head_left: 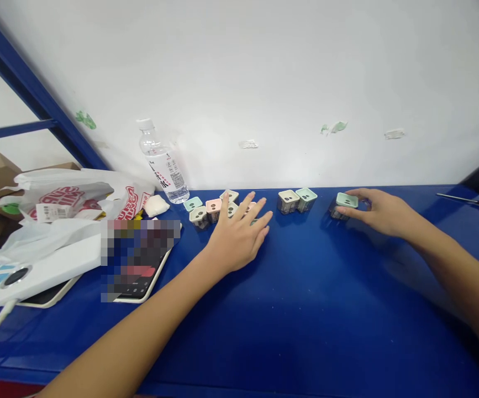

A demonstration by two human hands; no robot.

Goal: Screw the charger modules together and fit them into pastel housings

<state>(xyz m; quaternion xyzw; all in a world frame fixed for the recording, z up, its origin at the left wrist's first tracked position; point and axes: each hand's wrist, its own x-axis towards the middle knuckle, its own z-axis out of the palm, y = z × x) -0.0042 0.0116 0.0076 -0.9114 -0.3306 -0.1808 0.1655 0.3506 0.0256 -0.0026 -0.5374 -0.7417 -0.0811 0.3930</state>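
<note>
Square mint-lidded container [347, 200] clasped in the right hand [378, 213].

Gap between square pots [296, 200] — passable

Head-worn camera view, looking forward and down from just behind the left hand [235, 237] and right hand [382, 213] onto the near blue surface [314, 315], with the white wall [264, 83] rising across the frame's upper half.
</note>
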